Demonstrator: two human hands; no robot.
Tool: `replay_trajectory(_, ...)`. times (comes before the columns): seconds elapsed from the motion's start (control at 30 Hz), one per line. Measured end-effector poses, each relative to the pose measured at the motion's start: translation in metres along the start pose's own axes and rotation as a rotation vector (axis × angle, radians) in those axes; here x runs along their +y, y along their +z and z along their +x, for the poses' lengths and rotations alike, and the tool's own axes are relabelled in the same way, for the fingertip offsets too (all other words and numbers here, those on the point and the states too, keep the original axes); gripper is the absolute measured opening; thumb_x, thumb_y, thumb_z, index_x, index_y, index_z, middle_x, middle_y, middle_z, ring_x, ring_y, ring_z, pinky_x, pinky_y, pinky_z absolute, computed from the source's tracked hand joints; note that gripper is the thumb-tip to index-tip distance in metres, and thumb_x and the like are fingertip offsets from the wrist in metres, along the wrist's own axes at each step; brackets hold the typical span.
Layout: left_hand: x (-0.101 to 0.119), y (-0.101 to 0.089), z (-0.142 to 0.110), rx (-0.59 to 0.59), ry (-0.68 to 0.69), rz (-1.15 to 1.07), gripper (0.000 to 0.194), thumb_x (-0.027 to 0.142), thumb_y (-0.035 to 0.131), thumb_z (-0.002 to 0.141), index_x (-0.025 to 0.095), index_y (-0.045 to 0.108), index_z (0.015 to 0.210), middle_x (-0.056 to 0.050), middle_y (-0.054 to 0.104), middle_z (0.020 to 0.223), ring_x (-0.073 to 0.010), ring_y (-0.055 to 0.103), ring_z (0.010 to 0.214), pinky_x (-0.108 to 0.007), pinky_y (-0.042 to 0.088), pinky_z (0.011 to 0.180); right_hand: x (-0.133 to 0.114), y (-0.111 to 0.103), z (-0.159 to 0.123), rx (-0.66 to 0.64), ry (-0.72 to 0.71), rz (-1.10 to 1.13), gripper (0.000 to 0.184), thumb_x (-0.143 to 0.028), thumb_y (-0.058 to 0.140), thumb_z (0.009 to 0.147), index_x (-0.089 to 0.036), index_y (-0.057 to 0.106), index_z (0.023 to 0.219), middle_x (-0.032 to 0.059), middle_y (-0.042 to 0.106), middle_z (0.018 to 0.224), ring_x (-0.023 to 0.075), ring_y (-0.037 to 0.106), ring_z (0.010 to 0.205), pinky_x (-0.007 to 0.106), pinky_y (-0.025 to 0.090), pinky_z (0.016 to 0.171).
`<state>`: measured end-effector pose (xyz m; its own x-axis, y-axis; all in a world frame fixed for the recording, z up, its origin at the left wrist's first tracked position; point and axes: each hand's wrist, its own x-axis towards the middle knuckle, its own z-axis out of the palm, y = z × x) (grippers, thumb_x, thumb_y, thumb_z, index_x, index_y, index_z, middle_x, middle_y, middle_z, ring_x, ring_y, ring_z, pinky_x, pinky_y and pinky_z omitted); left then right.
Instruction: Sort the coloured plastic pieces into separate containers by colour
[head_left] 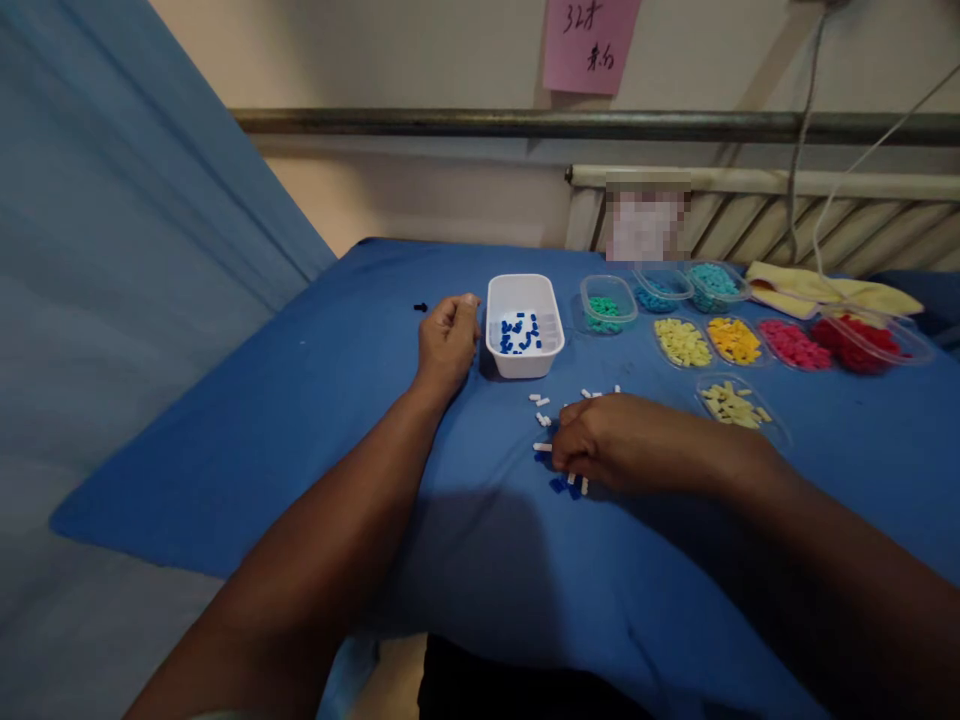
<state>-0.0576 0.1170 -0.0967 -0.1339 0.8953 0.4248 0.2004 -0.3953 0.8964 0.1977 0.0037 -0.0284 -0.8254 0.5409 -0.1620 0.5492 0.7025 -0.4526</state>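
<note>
Now, left of centre, a black bit (pixel 420 307) lies alone on the blue cloth (pixel 300 430), and right beside it comes the left hand (pixel 448 345), fingers curled in; whether they pinch anything, I can't tell. A good station, I'd judge: close enough to steady the white tub (pixel 525 366) without covering its mouth. Upper centre, inside that tub, dark blue bits (pixel 517 335) lie loose across the floor. Below it, just under mid-frame, the right hand (pixel 574 445) works, fingertips bunched together, down at the loose pieces; its grip is hidden, so no call on what it holds. Best handling here, surely: light pinch, one piece at a time, palm lifted so neighbours don't scatter. And the pieces? White bits (pixel 543 420), slim and short, stand out smartly; the loose blue bits (pixel 559 485) nearly melt into the cloth, so they want a sharper eye. Over to the right of the frame, clear tubs run on: green bits (pixel 602 315), yellow bits (pixel 684 342), orange bits (pixel 733 340), then red bits (pixel 862 345).
</note>
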Motion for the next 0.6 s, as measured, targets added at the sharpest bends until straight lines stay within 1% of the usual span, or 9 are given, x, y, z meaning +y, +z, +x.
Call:
replay_trajectory(0.07,-0.002,-0.001,0.001,0.015,-0.005,0.005,0.040,0.056,0.062,0.106,0.018,0.072,0.104,0.003,0.058,0.065,-0.0111,0.049,0.050,-0.025,0.039,0.049,-0.003,0.003,0.001,-0.029,0.051,-0.048,0.020,-0.011,0.069,0.094,-0.024,0.084,0.093,0.0047,0.082,0.099,0.0199,0.073,0.088,0.029,0.047,0.079)
replay_trajectory(0.17,-0.002,-0.001,0.002,0.027,-0.028,0.022,0.033,0.049,0.062,0.107,0.019,0.071,0.098,0.003,0.059,0.066,-0.0107,0.050,0.052,-0.024,0.041,0.051,-0.004,0.003,-0.001,-0.038,0.116,-0.097,0.015,-0.013,0.071,0.093,-0.024,0.081,0.094,0.0054,0.081,0.101,0.0218,0.072,0.089,0.030,0.045,0.076)
replay_trajectory(0.23,-0.002,0.000,0.002,0.031,-0.036,0.025,0.031,0.046,0.062,0.107,0.019,0.070,0.095,0.002,0.059,0.067,-0.0109,0.051,0.055,-0.024,0.041,0.053,-0.004,0.002,-0.003,-0.050,0.124,-0.124,0.015,-0.014,0.070,0.093,-0.024,0.081,0.093,0.0055,0.081,0.100,0.0220,0.072,0.088,0.029,0.044,0.073)
replay_trajectory(0.33,-0.004,0.001,0.002,0.037,-0.022,0.018,0.028,0.044,0.063,0.105,0.019,0.071,0.094,0.001,0.061,0.070,-0.0119,0.053,0.061,-0.023,0.042,0.055,-0.005,0.002,-0.004,-0.062,0.117,-0.202,0.016,-0.015,0.068,0.095,-0.023,0.079,0.088,0.0070,0.080,0.097,0.0223,0.072,0.085,0.030,0.043,0.069)
replay_trajectory(0.43,-0.004,0.001,0.003,0.039,-0.008,0.022,0.027,0.043,0.063,0.105,0.019,0.071,0.095,0.000,0.062,0.073,-0.0125,0.055,0.065,-0.023,0.043,0.057,-0.008,0.002,-0.005,-0.053,0.131,-0.282,0.015,-0.016,0.066,0.098,-0.020,0.078,0.089,0.0094,0.080,0.097,0.0230,0.073,0.083,0.031,0.042,0.067)
replay_trajectory(0.6,-0.002,0.000,0.002,0.055,0.015,0.036,0.028,0.043,0.063,0.105,0.018,0.071,0.094,0.000,0.062,0.073,-0.0129,0.056,0.066,-0.024,0.044,0.059,-0.018,0.002,-0.009,-0.039,0.203,-0.336,0.014,-0.016,0.067,0.098,-0.020,0.077,0.089,0.0095,0.081,0.097,0.0240,0.074,0.081,0.031,0.039,0.062)
